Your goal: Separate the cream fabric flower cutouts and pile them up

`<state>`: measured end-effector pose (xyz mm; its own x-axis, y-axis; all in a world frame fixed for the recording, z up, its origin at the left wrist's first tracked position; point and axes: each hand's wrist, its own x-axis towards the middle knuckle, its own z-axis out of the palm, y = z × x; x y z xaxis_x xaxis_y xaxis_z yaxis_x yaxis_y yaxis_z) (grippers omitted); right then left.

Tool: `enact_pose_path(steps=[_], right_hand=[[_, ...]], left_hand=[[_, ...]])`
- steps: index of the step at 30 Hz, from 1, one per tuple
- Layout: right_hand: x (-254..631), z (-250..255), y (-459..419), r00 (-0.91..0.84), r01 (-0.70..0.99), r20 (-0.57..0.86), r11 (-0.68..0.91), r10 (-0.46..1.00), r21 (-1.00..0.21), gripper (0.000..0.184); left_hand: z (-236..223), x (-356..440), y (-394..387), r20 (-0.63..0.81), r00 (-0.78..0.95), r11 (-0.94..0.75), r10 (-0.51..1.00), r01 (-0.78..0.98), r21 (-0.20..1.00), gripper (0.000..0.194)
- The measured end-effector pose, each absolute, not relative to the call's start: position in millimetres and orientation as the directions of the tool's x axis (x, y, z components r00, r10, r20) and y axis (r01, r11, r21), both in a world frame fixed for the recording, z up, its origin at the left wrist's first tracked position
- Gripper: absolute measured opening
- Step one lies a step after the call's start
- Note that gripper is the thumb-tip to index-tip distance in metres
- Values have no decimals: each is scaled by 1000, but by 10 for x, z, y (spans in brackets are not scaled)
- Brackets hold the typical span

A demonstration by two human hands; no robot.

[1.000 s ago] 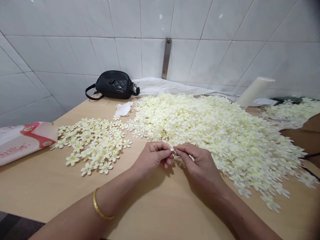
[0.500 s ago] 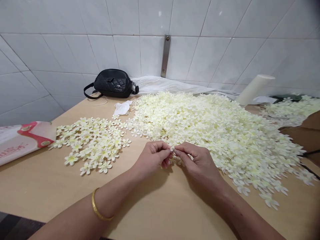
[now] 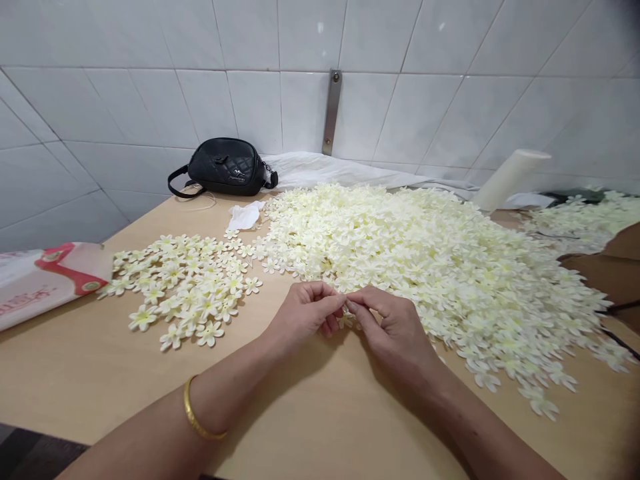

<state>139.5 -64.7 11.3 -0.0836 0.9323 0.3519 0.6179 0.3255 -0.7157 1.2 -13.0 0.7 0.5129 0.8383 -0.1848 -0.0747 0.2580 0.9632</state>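
My left hand (image 3: 309,310) and my right hand (image 3: 393,328) meet fingertip to fingertip just in front of a big heap of artificial flowers (image 3: 395,237), white with pale yellow centres. Thumb and forefinger are pinched together on both. Whatever sits between the tips is too small and too covered to make out. A smaller cluster of the same flowers (image 3: 187,280) is spread on the table to the left of my left hand. On my left wrist is a gold bangle (image 3: 190,415).
At the back left of the wooden table (image 3: 295,427) stands a black bag (image 3: 225,167), with a crumpled tissue (image 3: 245,217) near it. A red-and-white plastic packet (image 3: 50,283) lies at the left edge. A white roll (image 3: 510,180) leans at the back right, near brown cardboard (image 3: 607,267).
Both hands stay in nearly the same place. The small white bit that showed between the fingertips is now covered, and my right fingers have shifted slightly against the left ones.
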Motion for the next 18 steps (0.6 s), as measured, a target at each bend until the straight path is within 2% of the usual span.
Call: enact_pose_path(steps=[3, 6, 12, 18], right_hand=[[1388, 94, -647, -93, 624, 370, 344, 924, -702, 25], [1385, 78, -651, -49, 614, 325, 285, 945, -736, 23], [1393, 95, -648, 157, 546, 242, 120, 957, -829, 17], [1483, 132, -610, 307, 438, 242, 89, 921, -894, 16]], left_hand=[[10, 15, -133, -186, 495, 243, 849, -52, 969, 14], [38, 20, -140, -188, 481, 235, 856, -38, 971, 11], [82, 26, -140, -198, 408, 220, 891, -6, 975, 9], [35, 10, -89, -173, 359, 168, 917, 47, 985, 8]])
